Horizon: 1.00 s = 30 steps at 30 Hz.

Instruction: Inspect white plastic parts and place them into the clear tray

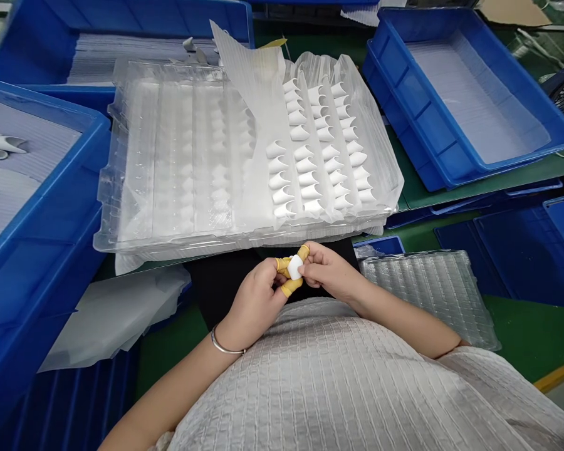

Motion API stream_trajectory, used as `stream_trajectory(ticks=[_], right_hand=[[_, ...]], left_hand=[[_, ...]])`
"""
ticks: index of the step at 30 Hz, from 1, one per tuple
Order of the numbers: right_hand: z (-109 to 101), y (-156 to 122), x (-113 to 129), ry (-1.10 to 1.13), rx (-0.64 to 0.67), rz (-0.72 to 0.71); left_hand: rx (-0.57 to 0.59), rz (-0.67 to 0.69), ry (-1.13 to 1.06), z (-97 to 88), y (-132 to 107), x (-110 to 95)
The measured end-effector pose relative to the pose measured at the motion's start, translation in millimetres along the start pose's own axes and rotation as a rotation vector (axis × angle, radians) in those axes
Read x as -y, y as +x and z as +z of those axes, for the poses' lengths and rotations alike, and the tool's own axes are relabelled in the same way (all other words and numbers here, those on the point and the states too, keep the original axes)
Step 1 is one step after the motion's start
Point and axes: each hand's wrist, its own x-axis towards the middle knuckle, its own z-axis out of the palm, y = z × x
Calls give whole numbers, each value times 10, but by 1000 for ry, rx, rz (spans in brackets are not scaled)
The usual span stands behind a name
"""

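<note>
One small white part (294, 267) is pinched between the yellow-cotted fingertips (302, 254) of the left hand (256, 300) and the right hand (326, 270), close to the body, just below the clear tray (169, 156). Its long axis cannot be told, since it is mostly covered. In the tray's uncovered section, three rows of white parts (310, 163) are seen, open ends pointing left. Four blue bins (451, 94) are counted around.

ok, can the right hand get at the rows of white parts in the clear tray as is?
Probably yes, once freed. The white parts lie uncovered in the clear tray, just beyond the right hand, nothing between. But that hand and the left hand both pinch a small white piece.
</note>
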Motion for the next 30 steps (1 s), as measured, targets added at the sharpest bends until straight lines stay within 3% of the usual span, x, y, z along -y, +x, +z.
stream_trajectory(ticks=[15, 30], right_hand=[[35, 14, 25, 65, 7, 61], [128, -61, 39, 111, -10, 78]], left_hand=[[-10, 5, 49, -5, -25, 3], [-9, -115, -72, 2, -40, -11]])
